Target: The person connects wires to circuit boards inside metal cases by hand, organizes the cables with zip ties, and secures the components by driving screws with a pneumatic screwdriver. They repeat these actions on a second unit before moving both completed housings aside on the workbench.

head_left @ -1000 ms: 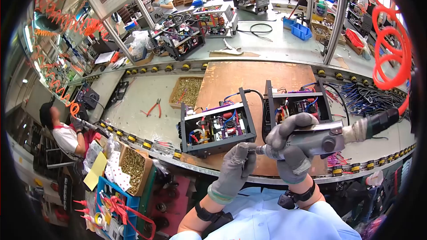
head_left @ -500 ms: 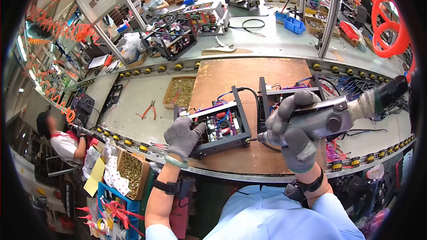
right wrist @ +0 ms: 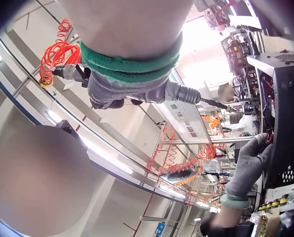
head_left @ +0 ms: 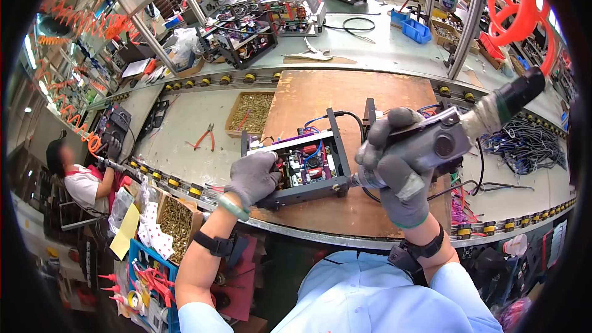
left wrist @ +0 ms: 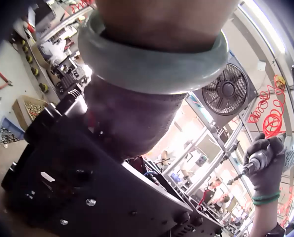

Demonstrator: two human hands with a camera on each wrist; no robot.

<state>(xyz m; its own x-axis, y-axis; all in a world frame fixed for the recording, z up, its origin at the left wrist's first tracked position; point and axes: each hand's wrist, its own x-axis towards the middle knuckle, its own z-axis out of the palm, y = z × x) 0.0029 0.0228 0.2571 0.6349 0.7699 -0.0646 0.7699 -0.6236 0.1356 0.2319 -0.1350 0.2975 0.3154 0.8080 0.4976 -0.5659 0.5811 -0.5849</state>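
An open metal chassis (head_left: 311, 166) full of coloured wires and parts stands on a brown board (head_left: 345, 89). My gloved left hand (head_left: 253, 176) grips its left end, fingers over the frame; in the right wrist view this hand (right wrist: 250, 168) is at the chassis edge, some fingertips hidden. My gloved right hand (head_left: 401, 179) holds a grey power driver (head_left: 438, 140), its nose beside the chassis's right front corner; contact cannot be told. The driver (left wrist: 259, 162) shows its slim bit in the left wrist view. A second chassis (head_left: 370, 111) is partly hidden behind the right hand.
Pliers (head_left: 203, 138) and a box of small brass-coloured parts (head_left: 250, 111) lie to the left. Cable bundles (head_left: 524, 142) lie at the right, under a red coiled hose (head_left: 515, 6). Roller rails (head_left: 172, 182) edge the bench. Another person (head_left: 89, 179) sits at the left.
My left hand has left the driver's tip and moved left to grip the near chassis. The driver's rear end has swung upward in my right hand. The chassis sits at a slightly different angle.
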